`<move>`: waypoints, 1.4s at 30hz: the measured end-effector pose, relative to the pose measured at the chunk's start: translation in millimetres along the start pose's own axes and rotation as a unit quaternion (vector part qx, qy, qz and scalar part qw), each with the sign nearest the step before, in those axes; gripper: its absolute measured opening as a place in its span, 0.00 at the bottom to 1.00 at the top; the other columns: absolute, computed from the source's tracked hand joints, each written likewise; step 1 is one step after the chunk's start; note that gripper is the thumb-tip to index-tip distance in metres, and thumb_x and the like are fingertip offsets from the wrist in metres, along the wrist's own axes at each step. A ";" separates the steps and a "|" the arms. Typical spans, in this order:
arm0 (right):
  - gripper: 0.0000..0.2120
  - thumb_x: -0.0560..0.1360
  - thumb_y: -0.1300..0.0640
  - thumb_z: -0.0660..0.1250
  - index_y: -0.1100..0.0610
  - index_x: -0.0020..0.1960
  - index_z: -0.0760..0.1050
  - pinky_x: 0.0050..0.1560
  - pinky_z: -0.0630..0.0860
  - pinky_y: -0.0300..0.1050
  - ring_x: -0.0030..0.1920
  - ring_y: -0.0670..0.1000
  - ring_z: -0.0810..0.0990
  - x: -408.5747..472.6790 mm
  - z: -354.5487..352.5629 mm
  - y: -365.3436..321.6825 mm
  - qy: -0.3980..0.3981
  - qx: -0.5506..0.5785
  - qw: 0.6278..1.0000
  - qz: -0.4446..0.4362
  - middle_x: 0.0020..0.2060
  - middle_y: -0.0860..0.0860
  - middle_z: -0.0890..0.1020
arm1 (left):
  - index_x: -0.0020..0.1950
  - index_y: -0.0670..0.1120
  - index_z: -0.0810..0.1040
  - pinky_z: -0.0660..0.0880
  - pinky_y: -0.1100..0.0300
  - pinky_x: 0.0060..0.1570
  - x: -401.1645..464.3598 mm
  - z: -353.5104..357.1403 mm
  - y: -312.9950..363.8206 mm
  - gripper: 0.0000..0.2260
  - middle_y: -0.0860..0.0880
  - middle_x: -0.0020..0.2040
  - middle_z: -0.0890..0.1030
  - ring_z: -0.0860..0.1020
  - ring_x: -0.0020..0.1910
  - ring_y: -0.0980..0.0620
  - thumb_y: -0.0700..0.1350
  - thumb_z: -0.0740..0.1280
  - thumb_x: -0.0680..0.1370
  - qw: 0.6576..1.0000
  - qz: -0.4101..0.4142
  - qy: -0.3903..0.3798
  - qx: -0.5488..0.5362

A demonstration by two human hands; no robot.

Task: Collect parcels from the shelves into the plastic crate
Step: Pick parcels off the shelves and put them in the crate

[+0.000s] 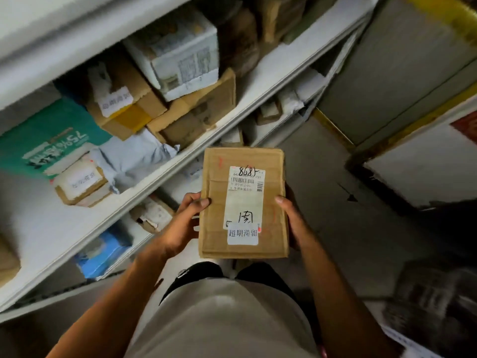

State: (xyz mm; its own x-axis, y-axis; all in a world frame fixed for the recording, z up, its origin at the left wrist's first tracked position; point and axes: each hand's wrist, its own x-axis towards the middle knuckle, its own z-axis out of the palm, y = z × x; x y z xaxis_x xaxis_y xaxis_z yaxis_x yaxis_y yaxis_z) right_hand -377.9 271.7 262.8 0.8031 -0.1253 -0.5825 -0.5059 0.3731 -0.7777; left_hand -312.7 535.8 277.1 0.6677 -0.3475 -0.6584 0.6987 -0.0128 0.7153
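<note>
With both hands, left [184, 223] and right [293, 218], I grip the parcel [244, 202] by its edges; next I must find the unseen crate.

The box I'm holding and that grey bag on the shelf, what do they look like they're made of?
Box: brown corrugated cardboard, matte, with creased flaps and soft, worn edges; a white paper label is stuck on top. Grey bag: probably thin plastic mailer film, judging by its slight sheen and crumpled folds, though blur leaves that uncertain.
</note>
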 end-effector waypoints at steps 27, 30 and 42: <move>0.44 0.69 0.42 0.78 0.49 0.78 0.60 0.64 0.72 0.74 0.67 0.66 0.77 -99.8 -326.9 -51.8 0.378 0.315 0.852 -0.179 0.70 0.61 0.75 | 0.67 0.52 0.75 0.77 0.32 0.58 197.4 474.8 41.3 0.43 0.41 0.63 0.80 0.81 0.60 0.37 0.74 0.74 0.59 0.852 -0.112 -0.374 0.350; 0.41 0.71 0.43 0.77 0.50 0.77 0.62 0.64 0.72 0.74 0.66 0.67 0.77 -104.6 -356.3 -61.3 0.409 0.341 0.826 -0.183 0.69 0.62 0.76 | 0.67 0.53 0.75 0.78 0.34 0.57 220.0 538.1 37.6 0.41 0.42 0.62 0.81 0.82 0.58 0.39 0.72 0.74 0.60 0.816 -0.124 -0.416 0.382; 0.33 0.71 0.43 0.73 0.48 0.73 0.69 0.65 0.75 0.67 0.65 0.61 0.80 -143.0 -447.0 -72.9 0.569 0.449 0.653 -0.220 0.66 0.58 0.80 | 0.72 0.53 0.74 0.76 0.32 0.58 250.7 756.5 -8.3 0.31 0.40 0.65 0.80 0.80 0.62 0.35 0.68 0.69 0.74 0.626 -0.168 -0.592 0.478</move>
State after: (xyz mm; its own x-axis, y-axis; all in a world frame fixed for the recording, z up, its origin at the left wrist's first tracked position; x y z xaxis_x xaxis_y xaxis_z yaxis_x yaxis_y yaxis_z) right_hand -596.5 -148.5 297.3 -0.2032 -0.8131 -0.5455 0.4939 0.3960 -0.7741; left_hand -345.5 -260.5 283.4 -0.5305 -0.6194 -0.5788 -0.1028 -0.6307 0.7692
